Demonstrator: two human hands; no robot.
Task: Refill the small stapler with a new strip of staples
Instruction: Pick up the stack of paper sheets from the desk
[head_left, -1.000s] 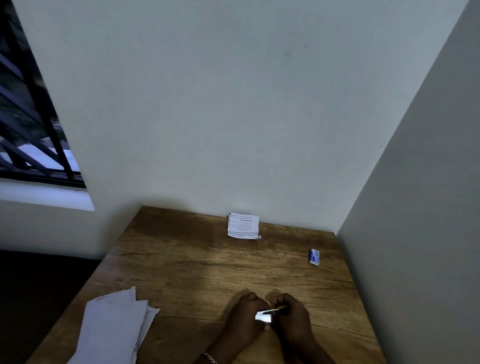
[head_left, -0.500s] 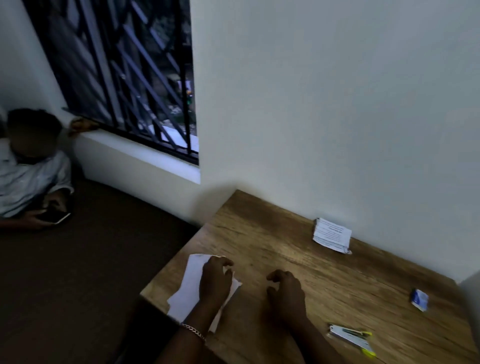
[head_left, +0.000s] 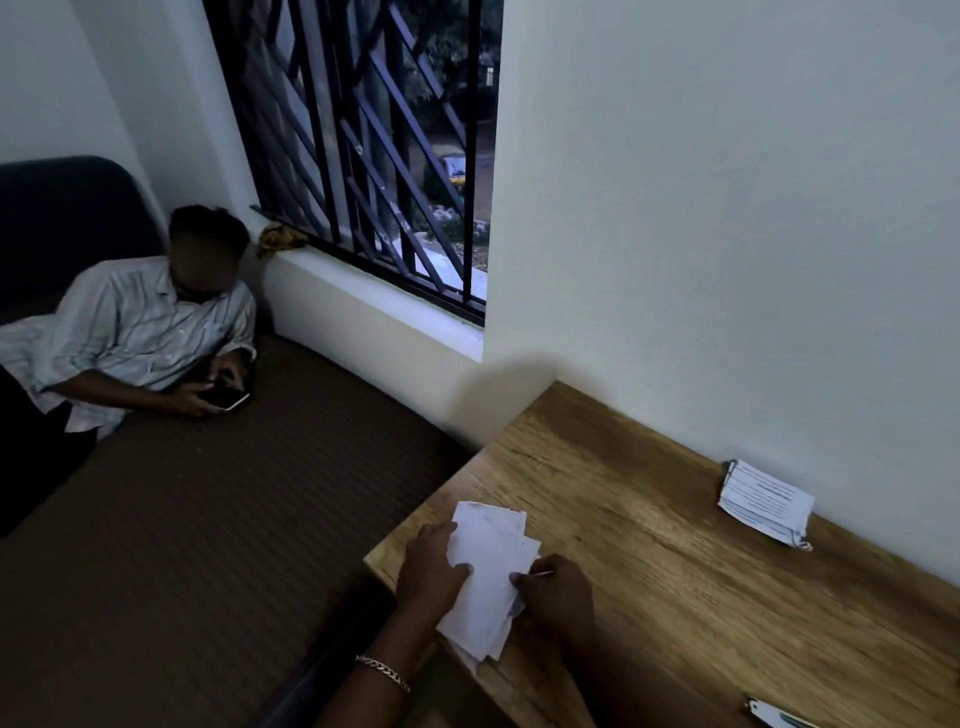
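The small stapler (head_left: 775, 716) lies on the wooden table (head_left: 675, 597) at the bottom right corner of the view, cut off by the frame, well away from both hands. My left hand (head_left: 431, 569) grips the left side of a loose stack of white papers (head_left: 488, 577), thumb on top. My right hand (head_left: 558, 590) pinches the stack's right edge, and a thin pale sliver shows at its fingertips. The stack overhangs the table's left edge. No staple box or staple strip is clearly in view.
A stapled printed booklet (head_left: 763, 501) lies by the wall at the back of the table. Left of the table is a brown mattress (head_left: 234, 509) where another person (head_left: 135, 338) reclines with a phone. A barred window (head_left: 374, 156) is above.
The stapler left my hands and now lies on the table to the right. The view swung left. Both hands moved to the paper stack and took hold of it.
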